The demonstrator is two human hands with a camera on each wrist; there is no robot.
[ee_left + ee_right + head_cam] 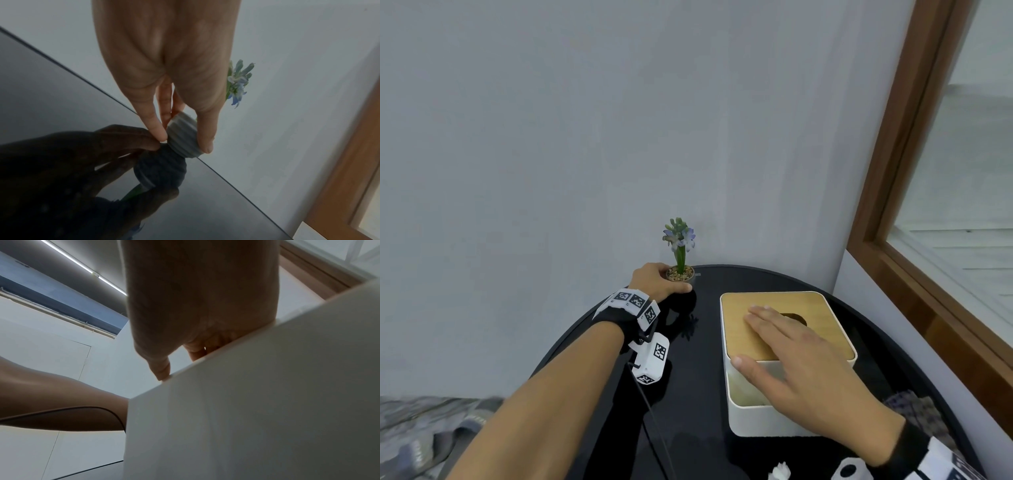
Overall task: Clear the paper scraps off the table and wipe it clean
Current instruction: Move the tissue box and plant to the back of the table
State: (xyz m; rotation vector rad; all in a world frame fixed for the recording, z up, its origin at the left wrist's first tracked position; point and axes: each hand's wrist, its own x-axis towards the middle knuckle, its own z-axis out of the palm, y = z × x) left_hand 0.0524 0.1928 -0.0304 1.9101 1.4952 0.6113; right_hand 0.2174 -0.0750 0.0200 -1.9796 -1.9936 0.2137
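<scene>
Head view: at the far left rim of the round, glossy black bench (698, 394), the left hand (654, 281) pinches a small ribbed grey flowerpot (183, 138) standing beside the wall. Bare bench lies between it and the white tissue box (767, 407) with rounded corners. On its wooden lid (815, 322) the right hand (791, 356) lies flat, fingers spread. A white paper scrap (780, 472) sits at the near edge.

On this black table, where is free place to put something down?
Bare top lies between the flower pot and the tissue box, and along the left rim of the table beside the left hand. The near right edge is crowded: a paper scrap lies there.
</scene>
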